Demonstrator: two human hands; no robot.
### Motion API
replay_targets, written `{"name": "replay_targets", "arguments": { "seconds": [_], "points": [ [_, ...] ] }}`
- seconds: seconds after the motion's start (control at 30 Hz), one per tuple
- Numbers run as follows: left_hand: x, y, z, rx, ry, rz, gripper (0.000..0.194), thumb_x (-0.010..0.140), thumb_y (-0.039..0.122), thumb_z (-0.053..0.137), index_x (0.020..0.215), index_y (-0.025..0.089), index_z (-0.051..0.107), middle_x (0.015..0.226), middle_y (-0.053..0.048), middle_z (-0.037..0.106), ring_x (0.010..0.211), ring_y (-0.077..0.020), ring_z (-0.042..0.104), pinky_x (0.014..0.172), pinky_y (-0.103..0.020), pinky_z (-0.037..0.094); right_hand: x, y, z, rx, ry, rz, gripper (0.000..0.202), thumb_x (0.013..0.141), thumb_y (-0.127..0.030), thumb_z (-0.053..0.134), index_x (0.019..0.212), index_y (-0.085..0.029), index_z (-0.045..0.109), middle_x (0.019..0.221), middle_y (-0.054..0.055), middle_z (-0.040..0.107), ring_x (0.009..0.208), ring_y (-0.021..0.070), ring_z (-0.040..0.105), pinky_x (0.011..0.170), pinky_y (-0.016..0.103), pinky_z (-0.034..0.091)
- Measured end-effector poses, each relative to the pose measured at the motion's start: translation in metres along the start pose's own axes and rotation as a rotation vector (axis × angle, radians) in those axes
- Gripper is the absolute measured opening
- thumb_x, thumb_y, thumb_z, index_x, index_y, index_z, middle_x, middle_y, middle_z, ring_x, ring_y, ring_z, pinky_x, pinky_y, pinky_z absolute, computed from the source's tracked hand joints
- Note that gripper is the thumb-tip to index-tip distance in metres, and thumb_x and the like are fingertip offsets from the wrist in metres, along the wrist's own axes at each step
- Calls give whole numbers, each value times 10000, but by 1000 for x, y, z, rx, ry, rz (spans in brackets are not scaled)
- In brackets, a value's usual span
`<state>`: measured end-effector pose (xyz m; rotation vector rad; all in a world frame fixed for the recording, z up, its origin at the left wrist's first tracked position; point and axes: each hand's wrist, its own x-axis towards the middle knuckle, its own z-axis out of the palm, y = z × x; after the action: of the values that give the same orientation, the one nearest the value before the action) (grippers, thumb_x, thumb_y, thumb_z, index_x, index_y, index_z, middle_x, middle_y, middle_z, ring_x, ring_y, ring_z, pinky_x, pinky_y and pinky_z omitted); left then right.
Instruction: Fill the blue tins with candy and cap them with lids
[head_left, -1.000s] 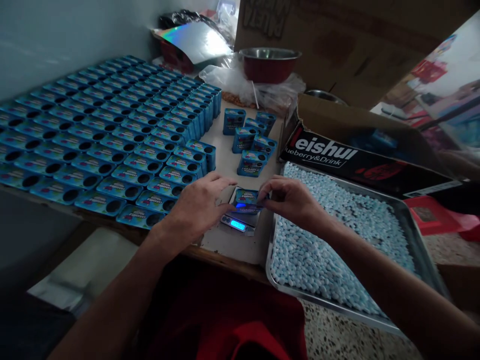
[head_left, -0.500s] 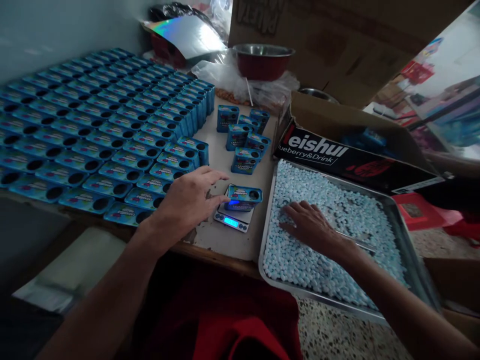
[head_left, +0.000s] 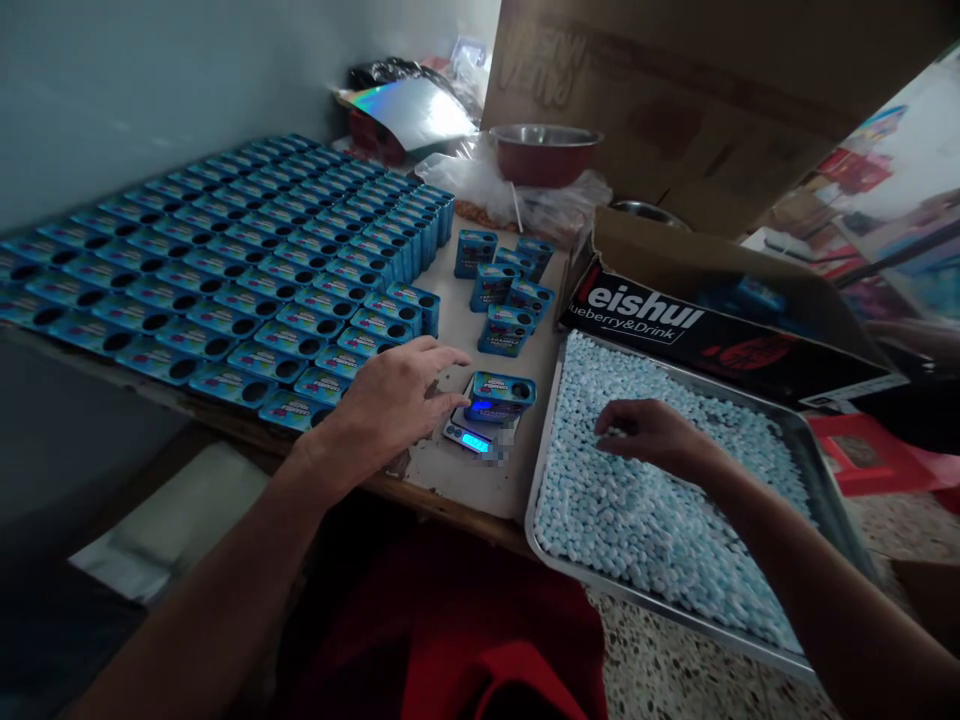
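My left hand (head_left: 397, 395) is open, its thumb and fingers spread beside a blue tin (head_left: 501, 397) with a dark round hole in its top. That tin stands upright on a small digital scale (head_left: 463, 437) with a lit blue display, its digits too blurred to read. Over a metal tray (head_left: 534, 505) of small pale blue and white candies (head_left: 622, 540), my right hand (head_left: 652, 432) has its fingers curled together. A little pale candy shows at its fingertips; how many pieces it holds is hidden.
Rows of blue tins (head_left: 225, 270) cover the table's left side. Several more tins (head_left: 504, 330) stand loosely behind the scale. A black-printed cardboard box (head_left: 637, 310) sits behind the tray. Farther back are a red metal bowl (head_left: 546, 160) and clear plastic (head_left: 457, 180).
My right hand has lifted off the candies, its fingers curling closed. My left hand stays beside the tin on the scale. The whole view has shifted slightly.
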<state>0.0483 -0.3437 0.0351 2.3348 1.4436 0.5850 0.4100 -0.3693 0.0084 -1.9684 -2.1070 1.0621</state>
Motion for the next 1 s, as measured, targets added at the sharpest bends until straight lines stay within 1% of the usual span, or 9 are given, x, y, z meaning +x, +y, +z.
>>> {"name": "replay_targets", "arguments": {
  "seconds": [0.1,0.2,0.37,0.47,0.6,0.7,0.8,0.9,1.0],
  "points": [
    [1,-1,0,7,-11,-20,415,840,334,753,1243,251,699,1251,-31,697,1092,-240,680,982,-344,516,9,-15,-6,168,5,-9,196,759,-340,741,878,-187,713,608,-36,564,519,109,496,499,243,378],
    [2,-4,3,7,-41,-38,409,845,343,742,1242,255,699,1253,-31,696,1088,-248,680,972,-355,521,20,-47,-15,227,19,-131,169,741,-306,752,844,-176,714,586,-54,515,501,85,434,481,227,335],
    [3,-14,5,-3,-48,8,377,885,388,692,1242,267,696,1235,-30,690,1066,-241,681,930,-339,526,42,-96,-18,109,50,-328,116,717,-254,754,807,-183,738,639,-43,558,549,81,427,520,230,326],
    [2,-20,5,-2,-59,-12,389,882,400,691,1245,259,696,1224,-37,692,1057,-249,683,924,-350,527,53,-110,-15,-5,46,-355,120,709,-205,736,825,-198,766,651,-44,583,557,79,437,539,232,329],
    [0,-27,7,-22,-60,21,399,889,406,681,1259,259,685,1234,-36,687,1083,-247,676,943,-350,523,58,-118,-11,-68,-21,-322,172,719,-196,734,869,-219,813,630,-47,606,539,75,438,546,236,329],
    [0,-30,8,-33,-69,30,405,894,406,672,1272,261,679,1239,-34,683,1080,-242,676,937,-345,528,58,-119,-11,4,-64,-270,213,729,-219,751,925,-225,833,591,-45,603,525,81,457,547,241,350],
    [1,-29,7,-33,-65,11,393,890,384,670,1263,261,687,1237,-38,686,1075,-242,677,923,-341,536,55,-108,-15,269,-78,-190,245,737,-317,800,951,-200,823,577,-28,602,524,98,489,521,245,373],
    [1,-26,7,-49,-53,15,384,883,355,680,1250,245,693,1232,-45,692,1082,-237,677,948,-339,531,45,-79,-16,629,34,-67,300,715,-348,850,958,-181,797,660,-5,636,569,96,522,527,231,418],
    [4,-22,8,-62,-55,20,384,866,337,709,1236,237,697,1230,-44,696,1079,-233,680,971,-342,524,29,-37,-9,935,156,115,340,682,-264,881,991,-178,768,770,6,652,626,82,544,556,198,463]
  ]
}}
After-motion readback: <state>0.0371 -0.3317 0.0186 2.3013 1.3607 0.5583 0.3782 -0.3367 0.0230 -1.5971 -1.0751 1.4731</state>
